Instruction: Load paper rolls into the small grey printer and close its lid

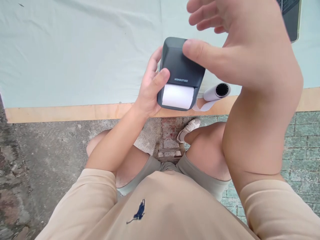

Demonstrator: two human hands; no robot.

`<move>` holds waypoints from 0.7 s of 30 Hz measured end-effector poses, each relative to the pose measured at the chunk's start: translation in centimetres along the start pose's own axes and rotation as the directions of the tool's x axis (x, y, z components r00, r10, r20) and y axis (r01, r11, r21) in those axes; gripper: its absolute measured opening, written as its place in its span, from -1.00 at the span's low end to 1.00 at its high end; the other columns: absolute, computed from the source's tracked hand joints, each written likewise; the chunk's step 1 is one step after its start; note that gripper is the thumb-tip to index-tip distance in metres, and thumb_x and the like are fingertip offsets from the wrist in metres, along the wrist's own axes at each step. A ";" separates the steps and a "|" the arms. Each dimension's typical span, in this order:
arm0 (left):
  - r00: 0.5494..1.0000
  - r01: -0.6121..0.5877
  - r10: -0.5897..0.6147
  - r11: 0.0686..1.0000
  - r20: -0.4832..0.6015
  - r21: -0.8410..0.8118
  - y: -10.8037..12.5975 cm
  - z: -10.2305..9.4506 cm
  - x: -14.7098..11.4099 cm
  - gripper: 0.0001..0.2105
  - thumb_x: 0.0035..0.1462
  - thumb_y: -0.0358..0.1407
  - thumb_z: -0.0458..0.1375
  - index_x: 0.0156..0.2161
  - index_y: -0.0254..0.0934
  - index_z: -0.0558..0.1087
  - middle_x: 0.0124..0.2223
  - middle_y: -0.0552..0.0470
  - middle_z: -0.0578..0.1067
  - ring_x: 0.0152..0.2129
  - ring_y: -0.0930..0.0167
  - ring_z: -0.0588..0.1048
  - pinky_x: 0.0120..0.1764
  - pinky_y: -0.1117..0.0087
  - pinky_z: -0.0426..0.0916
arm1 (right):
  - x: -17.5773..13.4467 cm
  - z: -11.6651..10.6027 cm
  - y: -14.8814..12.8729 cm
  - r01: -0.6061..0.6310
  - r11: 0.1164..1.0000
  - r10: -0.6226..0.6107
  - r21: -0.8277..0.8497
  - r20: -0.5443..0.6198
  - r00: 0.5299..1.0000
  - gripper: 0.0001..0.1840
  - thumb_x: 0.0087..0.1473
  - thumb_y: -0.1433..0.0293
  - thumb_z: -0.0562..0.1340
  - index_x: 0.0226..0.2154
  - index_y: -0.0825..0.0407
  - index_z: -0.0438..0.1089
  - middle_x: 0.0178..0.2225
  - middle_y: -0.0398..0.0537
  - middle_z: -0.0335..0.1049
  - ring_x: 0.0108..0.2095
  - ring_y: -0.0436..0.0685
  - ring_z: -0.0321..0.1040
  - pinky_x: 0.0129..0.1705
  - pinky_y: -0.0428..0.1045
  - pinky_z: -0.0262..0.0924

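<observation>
A dark grey label printer [183, 68] marked NIIMBOT is held up above the table's front edge. My left hand [152, 85] wraps round its left side, the thumb lying on the top face. White label paper [178, 95] shows in the slot at the printer's near end. Raised at the right, my right hand [240, 43] has its fingers spread apart. Its thumb overlaps the printer's upper right corner in view; whether it touches I cannot tell. Close to the printer's lower right is a white paper roll [217, 92] with a black core and a loose curled end.
The table has a pale cover [75, 60] and a light wooden front edge [62, 113]. A dark flat device [292, 21] lies at the far right, partly hidden by my right arm. Below are my legs, a wooden stool [170, 152] and a paved floor [305, 140].
</observation>
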State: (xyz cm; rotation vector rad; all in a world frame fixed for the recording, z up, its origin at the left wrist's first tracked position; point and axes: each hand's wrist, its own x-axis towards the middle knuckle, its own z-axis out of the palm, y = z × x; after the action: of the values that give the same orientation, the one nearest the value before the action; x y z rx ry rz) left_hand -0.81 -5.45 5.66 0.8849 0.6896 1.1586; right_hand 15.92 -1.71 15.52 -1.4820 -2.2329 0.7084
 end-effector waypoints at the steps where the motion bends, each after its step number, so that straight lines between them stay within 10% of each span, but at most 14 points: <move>1: 1.000 0.022 -0.021 1.000 -0.018 0.007 0.2 0.2 -0.1 -0.61 0.15 -0.18 0.14 0.09 -0.11 0.29 0.05 0.09 0.47 0.25 0.12 0.25 0.16 0.09 0.33 | 0.0 0.0 0.2 0.010 0.999 -0.006 -0.041 0.092 0.996 -0.46 0.09 0.26 0.21 0.12 -0.01 0.23 0.04 -0.15 0.33 0.00 0.03 0.31 0.06 -0.02 0.22; 8: 0.993 0.102 -0.104 0.994 -0.054 -0.030 0.9 0.6 -0.4 -0.59 -0.02 -0.21 0.25 -0.01 0.04 0.37 -0.02 0.11 0.52 0.24 0.10 0.28 0.16 0.08 0.38 | 0.0 0.8 0.3 -0.045 0.994 0.067 -0.097 0.237 0.969 -0.38 0.01 0.19 0.29 0.13 -0.21 0.17 -0.22 -0.16 0.35 -0.33 0.03 0.26 -0.30 -0.01 0.26; 14: 0.992 0.026 -0.045 0.988 -0.120 -0.155 0.8 0.6 0.1 -0.75 0.22 -0.29 -0.05 -0.07 -0.12 0.41 -0.08 0.07 0.53 0.26 0.16 0.25 0.22 0.10 0.32 | -0.4 0.3 0.5 0.099 0.995 -0.102 0.032 0.116 0.988 -0.42 0.06 0.30 0.25 0.12 -0.03 0.15 0.14 -0.21 0.21 0.13 0.00 0.21 0.21 -0.01 0.17; 21: 0.993 0.040 -0.053 0.991 -0.105 -0.129 1.0 0.7 0.1 -0.67 0.30 -0.40 -0.09 0.13 -0.21 0.27 -0.14 0.15 0.51 0.20 0.24 0.33 0.27 0.10 0.22 | -0.4 0.0 1.3 0.114 0.989 -0.092 -0.097 0.203 0.975 -0.43 -0.02 0.27 0.30 0.06 -0.33 0.18 0.10 -0.29 0.21 0.17 0.16 0.16 0.18 0.13 0.21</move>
State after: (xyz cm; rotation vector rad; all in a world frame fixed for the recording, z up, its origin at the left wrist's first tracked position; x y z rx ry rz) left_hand -0.63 -5.37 6.88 0.6998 0.7136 1.2017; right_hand 17.03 -1.65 14.67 -1.3846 -2.5149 0.7421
